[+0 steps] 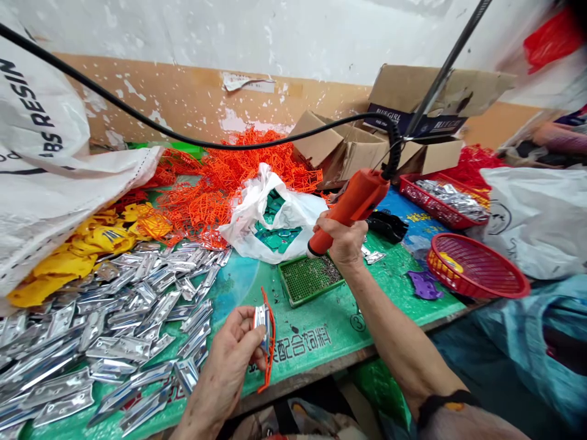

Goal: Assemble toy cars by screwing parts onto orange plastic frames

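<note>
My left hand (233,348) pinches a shiny metal piece (262,327) together with a thin orange plastic part (271,348), above the table's front edge. My right hand (345,241) wraps round an orange electric screwdriver (351,211), whose black cable runs up from its top end. The driver's tip points down and left, over a green perforated tray (298,284) that holds many small screws. Behind the tray, green flat parts (277,235) show in the mouth of a white plastic bag (247,223).
Loose metal pieces (137,330) cover the left of the table. Orange plastic parts (257,156) are heaped at the back, yellow parts (87,250) at left. Cardboard boxes (362,150), a red basket (477,266) and a purple piece (424,285) are to the right. A metal rod (447,67) slants overhead.
</note>
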{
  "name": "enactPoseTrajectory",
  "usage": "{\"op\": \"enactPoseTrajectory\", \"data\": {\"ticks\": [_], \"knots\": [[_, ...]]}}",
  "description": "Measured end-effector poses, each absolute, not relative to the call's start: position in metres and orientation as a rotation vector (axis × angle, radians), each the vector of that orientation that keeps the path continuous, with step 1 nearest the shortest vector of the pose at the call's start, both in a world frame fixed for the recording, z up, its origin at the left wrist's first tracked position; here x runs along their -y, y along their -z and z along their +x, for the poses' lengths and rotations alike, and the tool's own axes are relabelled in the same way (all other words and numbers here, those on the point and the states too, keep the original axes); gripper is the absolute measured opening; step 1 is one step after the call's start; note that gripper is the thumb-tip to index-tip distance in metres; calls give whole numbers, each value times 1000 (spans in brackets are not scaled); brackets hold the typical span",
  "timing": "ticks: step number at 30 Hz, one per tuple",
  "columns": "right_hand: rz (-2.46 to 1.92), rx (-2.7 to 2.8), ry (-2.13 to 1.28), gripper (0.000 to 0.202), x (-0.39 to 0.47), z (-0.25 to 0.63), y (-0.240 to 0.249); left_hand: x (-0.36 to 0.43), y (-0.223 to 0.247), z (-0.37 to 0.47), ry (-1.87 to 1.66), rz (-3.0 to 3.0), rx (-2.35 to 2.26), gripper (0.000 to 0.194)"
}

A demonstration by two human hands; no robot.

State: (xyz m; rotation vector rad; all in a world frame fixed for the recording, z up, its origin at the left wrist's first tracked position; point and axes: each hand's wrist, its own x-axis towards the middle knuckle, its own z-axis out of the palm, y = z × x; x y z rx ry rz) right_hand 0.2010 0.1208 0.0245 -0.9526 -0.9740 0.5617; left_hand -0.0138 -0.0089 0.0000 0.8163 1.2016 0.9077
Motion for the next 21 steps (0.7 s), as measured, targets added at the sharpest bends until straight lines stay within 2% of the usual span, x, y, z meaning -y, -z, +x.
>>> {"op": "enactPoseTrajectory", "data": {"ticks": [12,21], "knots": [[-946,987,-537,22,-120,199,-23,11,-5,-22,-857,872,-1157,24],[-940,992,-556,27,-118,196,-26,3,-3,-31,-674,1092,-1206,32]]}}
